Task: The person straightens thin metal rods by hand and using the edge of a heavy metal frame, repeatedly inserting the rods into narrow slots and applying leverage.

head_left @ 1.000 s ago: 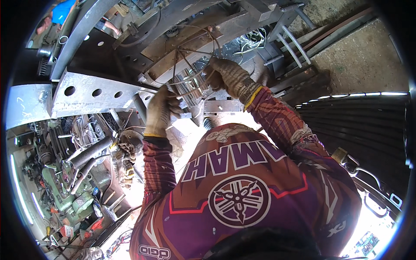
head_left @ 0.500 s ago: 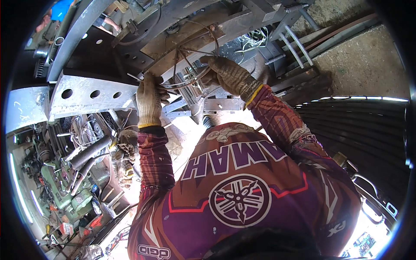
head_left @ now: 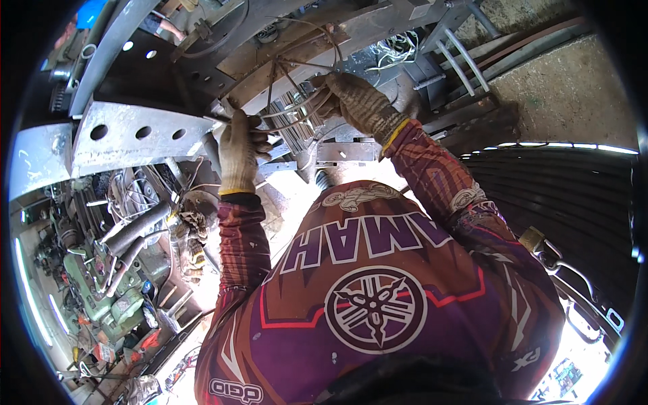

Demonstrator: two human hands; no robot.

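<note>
Both my hands wear knitted work gloves with yellow cuff edges. My left hand (head_left: 239,152) is closed around one end of thin, curved metal rods (head_left: 299,122), beside the end of a steel plate with holes. To the right and slightly farther away, my right hand (head_left: 358,102) grips the other end, its fingers curled. The rods bow toward me between the hands, with a narrow gap between the curves. Just beyond them stands a rusty frame of thin bars (head_left: 274,75). Below the rods lies a bundle of shiny metal strips (head_left: 291,138). Gloves hide the rod ends.
The steel plate with round holes (head_left: 158,138) reaches in from the left. Steel beams (head_left: 364,40) cross the far side, near a tangle of pale cord (head_left: 395,50). Green machinery (head_left: 88,287) and pipes (head_left: 138,223) lie at lower left. Another person's arm (head_left: 169,28) shows at far left.
My right hand has moved slightly farther away, and my left hand slightly right and nearer. The curved rods have tilted with them, so the gap between the curves shows more.
</note>
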